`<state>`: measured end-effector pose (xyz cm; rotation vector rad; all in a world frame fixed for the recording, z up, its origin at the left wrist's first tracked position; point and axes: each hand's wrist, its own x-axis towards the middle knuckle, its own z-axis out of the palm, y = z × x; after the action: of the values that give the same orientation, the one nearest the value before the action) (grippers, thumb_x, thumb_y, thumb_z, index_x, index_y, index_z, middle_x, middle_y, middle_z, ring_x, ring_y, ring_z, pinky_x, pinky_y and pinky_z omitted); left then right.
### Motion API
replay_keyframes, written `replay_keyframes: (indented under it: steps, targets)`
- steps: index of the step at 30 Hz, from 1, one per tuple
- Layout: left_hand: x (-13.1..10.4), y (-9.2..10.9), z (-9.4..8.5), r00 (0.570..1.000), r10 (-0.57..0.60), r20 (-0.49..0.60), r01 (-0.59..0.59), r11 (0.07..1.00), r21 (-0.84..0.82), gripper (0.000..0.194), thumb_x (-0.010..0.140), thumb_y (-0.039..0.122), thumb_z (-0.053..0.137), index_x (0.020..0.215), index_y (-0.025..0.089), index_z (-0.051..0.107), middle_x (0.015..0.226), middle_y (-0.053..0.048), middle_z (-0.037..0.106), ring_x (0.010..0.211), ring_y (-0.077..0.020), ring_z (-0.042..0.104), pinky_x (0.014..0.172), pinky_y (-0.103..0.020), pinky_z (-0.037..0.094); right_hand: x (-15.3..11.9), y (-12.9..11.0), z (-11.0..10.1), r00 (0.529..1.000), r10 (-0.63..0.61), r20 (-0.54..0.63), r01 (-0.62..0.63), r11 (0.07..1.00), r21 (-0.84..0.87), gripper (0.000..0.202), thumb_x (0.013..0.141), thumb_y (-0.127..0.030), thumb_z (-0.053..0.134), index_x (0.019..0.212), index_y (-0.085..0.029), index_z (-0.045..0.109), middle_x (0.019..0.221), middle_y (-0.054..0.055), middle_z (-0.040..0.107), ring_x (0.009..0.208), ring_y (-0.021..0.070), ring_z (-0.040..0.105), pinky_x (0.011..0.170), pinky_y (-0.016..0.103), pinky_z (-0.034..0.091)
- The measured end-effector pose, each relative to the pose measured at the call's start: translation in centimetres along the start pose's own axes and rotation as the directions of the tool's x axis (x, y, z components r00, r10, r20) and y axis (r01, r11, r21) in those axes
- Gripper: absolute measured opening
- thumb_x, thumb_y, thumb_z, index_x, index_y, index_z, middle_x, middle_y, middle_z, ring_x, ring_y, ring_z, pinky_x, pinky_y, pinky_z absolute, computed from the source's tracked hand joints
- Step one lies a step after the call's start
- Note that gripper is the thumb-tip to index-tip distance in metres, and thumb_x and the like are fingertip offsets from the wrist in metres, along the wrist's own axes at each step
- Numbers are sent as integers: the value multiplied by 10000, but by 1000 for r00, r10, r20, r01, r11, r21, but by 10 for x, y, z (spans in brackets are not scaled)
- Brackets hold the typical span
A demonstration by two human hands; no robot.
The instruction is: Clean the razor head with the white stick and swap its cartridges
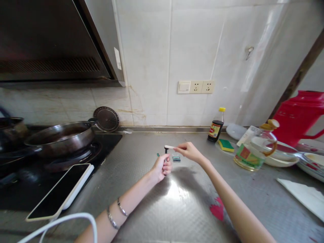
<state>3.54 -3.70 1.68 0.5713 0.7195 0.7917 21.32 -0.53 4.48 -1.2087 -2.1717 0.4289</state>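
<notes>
My left hand [161,168] is wrapped around the dark upright handle of what looks like a razor [166,151], its head showing above my fist. Between the fingertips of my right hand [190,152] is a slim white stick-like tool [170,147], perhaps a small brush. Its far end meets the razor's head, and its near end is covered by my fingers. Small green-and-dark pieces like razor cartridges [176,158] lie on the steel counter [141,152] just behind my hands. Left of them, the tip of a green item [158,155] shows.
At left, a phone [60,192] with a white cable lies by the stove, where a steel pan [63,138] sits. On the right stand a sauce bottle [215,126], a sponge [226,145], a glass oil jug [253,152], bowls and a red thermos [296,114].
</notes>
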Motion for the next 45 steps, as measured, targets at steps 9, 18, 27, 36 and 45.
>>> replay_keyframes:
  steps: [9, 18, 27, 36, 45]
  targets:
    - [0, -6, 1, 1000, -10, -12, 11, 999, 45, 255, 809, 306, 437, 607, 190, 332, 393, 114, 184, 283, -19, 107, 306, -146, 13, -7, 6, 4, 997, 73, -30, -69, 990, 120, 497, 788, -545, 455, 536, -133, 573, 453, -38, 356, 450, 78, 318, 432, 215, 215]
    - [-10, 7, 3, 988, 64, 139, -76, 994, 78, 294, 795, 353, 498, 606, 191, 343, 400, 112, 179, 297, -23, 88, 286, -137, 36, -16, 26, -6, 985, 169, -39, -159, 967, 198, 479, 764, -552, 490, 612, -122, 636, 441, -34, 393, 434, 84, 359, 422, 208, 247]
    - [-3, -1, -4, 954, 107, 279, -147, 981, 127, 302, 798, 490, 507, 777, 195, 444, 515, 78, 411, 269, -18, 214, 247, -129, 95, -14, 13, -3, 985, 170, -35, -139, 891, 431, 449, 780, -532, 501, 765, -117, 671, 431, -46, 404, 405, 63, 318, 414, 206, 222]
    - [0, 0, -7, 937, 244, 249, -273, 958, 89, 257, 818, 433, 491, 794, 179, 470, 453, 98, 320, 261, -18, 170, 240, -125, 126, -15, -4, 7, 993, 102, 63, -120, 859, 498, 451, 775, -528, 513, 748, -106, 669, 420, -53, 389, 401, 56, 295, 413, 208, 213]
    - [1, -3, -5, 932, 290, 220, -328, 930, 164, 293, 771, 461, 549, 785, 181, 463, 455, 105, 339, 257, -14, 186, 239, -132, 134, -17, -7, -1, 993, 116, -34, -91, 903, 419, 468, 781, -529, 499, 763, -100, 686, 439, -52, 348, 429, 64, 294, 431, 215, 220]
